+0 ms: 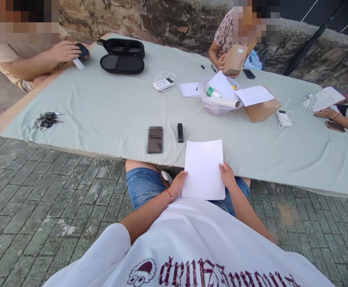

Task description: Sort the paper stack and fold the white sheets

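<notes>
A small stack of white paper sheets (pixel 204 169) rests partly over the table's near edge and partly above my lap; the side facing me looks blank. My left hand (pixel 178 183), with a red string on its wrist, grips the stack's left edge. On the opposite edge, my right hand (pixel 228 174) holds it with the thumb on top. Fingers under the paper are hidden. Just beyond the stack lies a small black stapler-like device (pixel 180 132). Left of that is a dark flat rectangular item (pixel 155 140), partly blurred out.
On the cloth-covered table (pixel 108 107) are a bunch of keys (pixel 46 120), an open black case (pixel 122 63), white power banks (pixel 164 83) with cords, a plastic tub (pixel 218 108) of papers and a cardboard box (pixel 262 109). Three other people sit around it, their hands holding things.
</notes>
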`<state>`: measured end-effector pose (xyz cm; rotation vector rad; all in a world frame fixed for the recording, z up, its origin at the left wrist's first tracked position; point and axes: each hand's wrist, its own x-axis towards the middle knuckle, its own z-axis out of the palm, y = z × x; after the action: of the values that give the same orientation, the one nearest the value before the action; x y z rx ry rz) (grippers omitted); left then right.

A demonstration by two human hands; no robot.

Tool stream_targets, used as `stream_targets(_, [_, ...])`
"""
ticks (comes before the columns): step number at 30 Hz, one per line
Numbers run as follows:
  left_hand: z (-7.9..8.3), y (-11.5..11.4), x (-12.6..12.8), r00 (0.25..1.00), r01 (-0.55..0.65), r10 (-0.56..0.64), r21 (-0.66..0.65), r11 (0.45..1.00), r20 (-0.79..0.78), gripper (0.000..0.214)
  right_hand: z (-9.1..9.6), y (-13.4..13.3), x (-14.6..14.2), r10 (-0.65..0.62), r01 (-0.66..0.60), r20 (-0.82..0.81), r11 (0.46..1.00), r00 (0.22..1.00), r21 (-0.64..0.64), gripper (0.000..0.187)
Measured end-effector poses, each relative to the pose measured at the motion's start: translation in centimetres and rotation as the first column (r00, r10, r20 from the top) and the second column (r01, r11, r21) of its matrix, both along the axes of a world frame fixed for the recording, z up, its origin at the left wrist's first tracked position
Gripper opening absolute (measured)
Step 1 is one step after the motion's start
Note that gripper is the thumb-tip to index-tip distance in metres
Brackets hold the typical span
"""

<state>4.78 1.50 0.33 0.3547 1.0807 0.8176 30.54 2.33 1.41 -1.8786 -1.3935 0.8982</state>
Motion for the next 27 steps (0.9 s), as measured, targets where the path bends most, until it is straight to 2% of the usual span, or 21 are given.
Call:
stream_targets(6, [0.6,-0.5,-0.3,0.982,0.094,-0.075,-0.104,0.99,0.176,0.042,-0.4,-0.2,-0.3,-0.011,0.011,-0.113,1.0,0.994,0.002,0.036])
stream_targets(9, [0.7,-0.8,-0.4,0.977,0.126,-0.102,-0.119,0.985,0.187,0.039,-0.7,-0.6,-0.5,-0.037,0.034,-0.156,0.999,0.987,-0.022,0.039])
stream_targets(15, [1.3,-0.7,-0.4,0.973,0.102,-0.074,-0.121,0.987,0.219,0.044,-0.6,-0.8,-0.5,-0.074,0.06,-0.191,0.995,0.979,-0.077,0.043])
stream_targets(21, [1.3,0.1,-0.9,0.958,0.16,-0.109,-0.176,0.971,0.266,0.043,-0.7,-1.2,-1.3,-0.116,0.059,-0.402,0.987,0.908,-0.152,0.042])
stream_targets(23, [1.3,0.3,-0.9,0.966,0.181,-0.143,-0.167,0.969,0.217,0.039,-0.5,-1.3,-1.1,-0.114,0.05,-0.354,0.981,0.928,-0.185,0.041])
stream_targets(27, [1.0,0.6,-0.8,0.977,0.201,-0.191,-0.12,0.972,0.089,0.035,0.9,-0.6,0.9,-0.027,0.032,0.019,0.96,0.999,-0.277,0.036])
